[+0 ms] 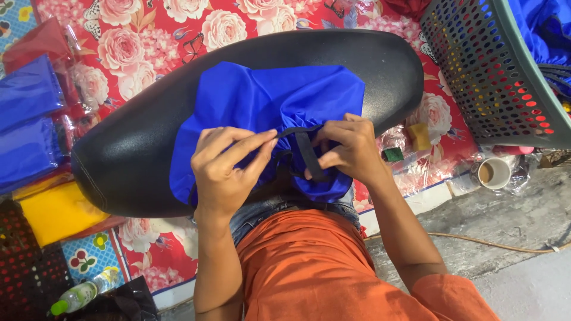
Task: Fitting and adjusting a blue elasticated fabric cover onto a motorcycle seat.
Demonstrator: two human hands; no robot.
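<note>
Wearing orange shirt at bottom; left hand and right hand both pinching black drawstring of blue cover at center frame.

near edge of the blue fabric cover on the black seat hidden behind both hands. black strap runs under the right hand, its end unseen. grey basket right of the seat cut by frame edge. bottle below the seat partly cut off.
</note>
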